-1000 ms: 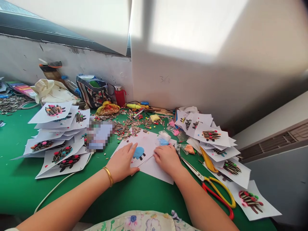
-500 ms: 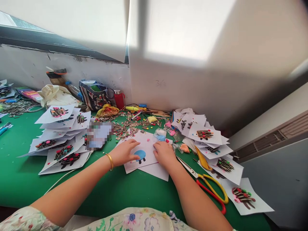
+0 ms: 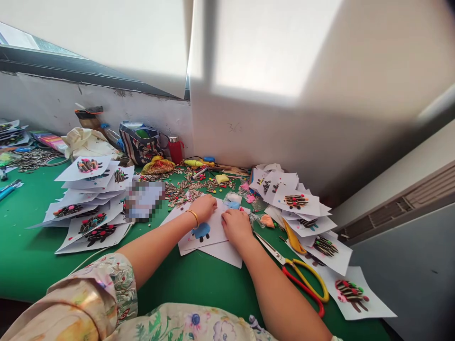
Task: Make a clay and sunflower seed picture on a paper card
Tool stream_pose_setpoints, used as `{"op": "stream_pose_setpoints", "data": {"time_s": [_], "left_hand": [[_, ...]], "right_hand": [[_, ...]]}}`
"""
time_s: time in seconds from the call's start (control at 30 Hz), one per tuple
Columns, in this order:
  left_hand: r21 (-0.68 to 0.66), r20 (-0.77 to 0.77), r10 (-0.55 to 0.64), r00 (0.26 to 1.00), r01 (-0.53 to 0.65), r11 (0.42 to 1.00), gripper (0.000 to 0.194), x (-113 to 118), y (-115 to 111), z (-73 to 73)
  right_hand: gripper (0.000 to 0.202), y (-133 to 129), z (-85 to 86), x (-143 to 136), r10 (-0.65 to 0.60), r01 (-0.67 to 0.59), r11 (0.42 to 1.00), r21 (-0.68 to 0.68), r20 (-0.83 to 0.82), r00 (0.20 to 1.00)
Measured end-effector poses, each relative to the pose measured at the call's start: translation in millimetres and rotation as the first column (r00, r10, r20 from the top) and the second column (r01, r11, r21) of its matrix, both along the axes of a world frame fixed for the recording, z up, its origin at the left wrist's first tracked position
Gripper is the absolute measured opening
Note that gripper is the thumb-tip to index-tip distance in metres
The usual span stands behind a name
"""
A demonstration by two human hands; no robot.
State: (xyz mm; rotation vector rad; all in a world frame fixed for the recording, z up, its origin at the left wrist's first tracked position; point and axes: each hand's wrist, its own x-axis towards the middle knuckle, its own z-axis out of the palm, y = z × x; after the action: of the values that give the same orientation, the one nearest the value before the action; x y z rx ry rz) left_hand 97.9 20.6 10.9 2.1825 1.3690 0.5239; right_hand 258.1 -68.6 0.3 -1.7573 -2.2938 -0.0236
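Observation:
White paper sheets [image 3: 220, 251] overlap on the green table in front of me, the top one bearing a blue clay shape [image 3: 201, 232] with small dark feet. Over the upper part of the sheet is my left hand [image 3: 203, 207], its fingers bent together; what they hold, if anything, is too small to make out. My right hand [image 3: 236, 225] rests on the sheet's right side, fingers spread a little. Just beyond it lies light blue clay [image 3: 233, 204] in plastic. Striped seeds [image 3: 177, 192] are scattered behind the sheets.
Piled cards with seed hedgehogs stand left [image 3: 87, 189] and right [image 3: 302, 201]. Yellow-and-red scissors [image 3: 305, 274] lie right of my right forearm. A phone [image 3: 149, 199] is left of the sheets. A striped bag [image 3: 140, 144] and red bottle [image 3: 175, 150] stand at the back.
My left hand has moved up and right from beside the blue shape to the sheet's upper part, its fingers drawn together. The view has shifted slightly; my right hand stays on the paper.

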Motion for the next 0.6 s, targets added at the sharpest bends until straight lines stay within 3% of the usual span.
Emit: {"op": "stream_pose_setpoints", "data": {"time_s": [0.17, 0.3, 0.47, 0.6], "left_hand": [[-0.196, 0.299, 0.077, 0.951, -0.018, 0.981, 0.032, -9, -19, 9.8], [-0.327, 0.488, 0.131, 0.863, 0.041, 0.944, 0.044, -12, -42, 15.0], [-0.401, 0.564, 0.175, 0.807, 0.083, 0.912, 0.047, -9, -61, 16.3], [-0.386, 0.531, 0.177, 0.829, 0.051, 0.921, 0.044, -15, -63, 17.0]], "right_hand": [[0.028, -4, 7.0, -2, -0.030, 0.056, 0.989, 0.137, -0.184, 0.983], [0.030, -8, 10.9, -5, 0.044, 0.031, 0.983, 0.181, -0.394, 0.918], [0.026, -7, 11.6, -7, 0.212, -0.122, 0.971, 0.204, -0.508, 0.835], [0.023, -3, 9.8, -3, 0.189, -0.113, 0.977, 0.182, -0.485, 0.854]]}}
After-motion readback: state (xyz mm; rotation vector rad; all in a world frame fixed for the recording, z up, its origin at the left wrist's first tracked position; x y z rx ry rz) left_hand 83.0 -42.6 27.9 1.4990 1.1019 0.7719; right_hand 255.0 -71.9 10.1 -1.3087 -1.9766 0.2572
